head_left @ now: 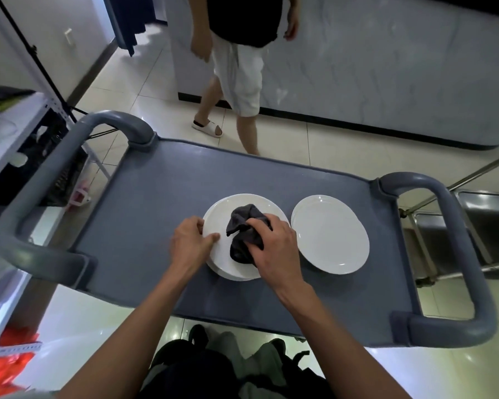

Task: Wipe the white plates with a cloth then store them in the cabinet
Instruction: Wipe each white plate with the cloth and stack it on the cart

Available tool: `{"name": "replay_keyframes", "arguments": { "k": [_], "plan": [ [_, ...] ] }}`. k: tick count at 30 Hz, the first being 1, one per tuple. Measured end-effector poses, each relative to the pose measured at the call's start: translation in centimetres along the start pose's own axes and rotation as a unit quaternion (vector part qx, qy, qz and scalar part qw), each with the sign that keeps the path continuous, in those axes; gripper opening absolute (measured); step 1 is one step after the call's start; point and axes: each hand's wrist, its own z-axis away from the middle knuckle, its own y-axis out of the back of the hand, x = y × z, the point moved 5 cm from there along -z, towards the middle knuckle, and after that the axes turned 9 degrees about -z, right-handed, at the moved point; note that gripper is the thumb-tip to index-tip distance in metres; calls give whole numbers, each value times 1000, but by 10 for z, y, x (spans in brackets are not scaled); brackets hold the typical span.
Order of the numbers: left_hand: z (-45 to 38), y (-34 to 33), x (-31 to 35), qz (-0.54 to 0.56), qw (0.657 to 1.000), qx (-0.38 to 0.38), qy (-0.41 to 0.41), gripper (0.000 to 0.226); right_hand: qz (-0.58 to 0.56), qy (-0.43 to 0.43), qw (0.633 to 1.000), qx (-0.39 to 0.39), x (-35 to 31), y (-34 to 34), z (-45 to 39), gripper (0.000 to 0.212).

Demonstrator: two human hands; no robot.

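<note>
A grey cart (162,197) with a flat top and a looped handle at each end carries two sets of white plates. The stack (222,263) near the middle of the cart shows at least two rims at its near edge; how many plates it holds cannot be told. A dark grey cloth (244,226) lies bunched on its top plate. Just right of the stack, not touching it, sits a second plate (330,234), bare.

The right hand (274,246) grips the cloth, fingers curled over it, pressing it onto the stack. The left hand (192,243) holds the stack's left rim, thumb on top, fingers curled at the edge.

Beyond the cart a second person (239,67) stands on the tiled floor, cut off above the waist. A steel rack (473,223) shows right of the cart, partly out of frame.
</note>
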Motion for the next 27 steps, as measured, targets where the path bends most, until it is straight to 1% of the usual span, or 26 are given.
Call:
{"name": "replay_keyframes", "arguments": {
  "k": [6, 9, 11, 13, 16, 19, 23, 24, 27],
  "plan": [
    [-6, 0, -5, 58, 997, -43, 20, 28, 47, -31, 998, -2, 2, -12, 2, 44],
    [-9, 1, -4, 123, 988, -83, 39, 26, 77, -22, 997, -16, -1, -15, 2, 50],
    [-10, 3, -1, 146, 983, -107, 37, 24, 90, 2, 995, -37, -3, -18, 2, 60],
    [-11, 5, 2, 161, 978, -126, 34, 24, 74, 38, 994, -70, -7, -20, 3, 67],
    [-10, 6, 1, 201, 966, -157, 50, 21, 25, 52, 993, -106, -9, -19, 6, 74],
    [-10, 8, -1, 228, 952, -194, 71, 18, -2, 55, 991, -120, -5, -16, 10, 73],
    [-8, 8, -6, 269, 919, -276, 89, 16, -2, 72, 991, -115, -1, -15, 14, 61],
    [-7, 8, -6, 277, 912, -290, 84, 19, -2, 75, 991, -112, -2, -16, 15, 60],
    [-3, 8, -4, 299, 899, -315, 56, 36, 0, 89, 991, -99, -5, -16, 21, 61]
  ]
}}
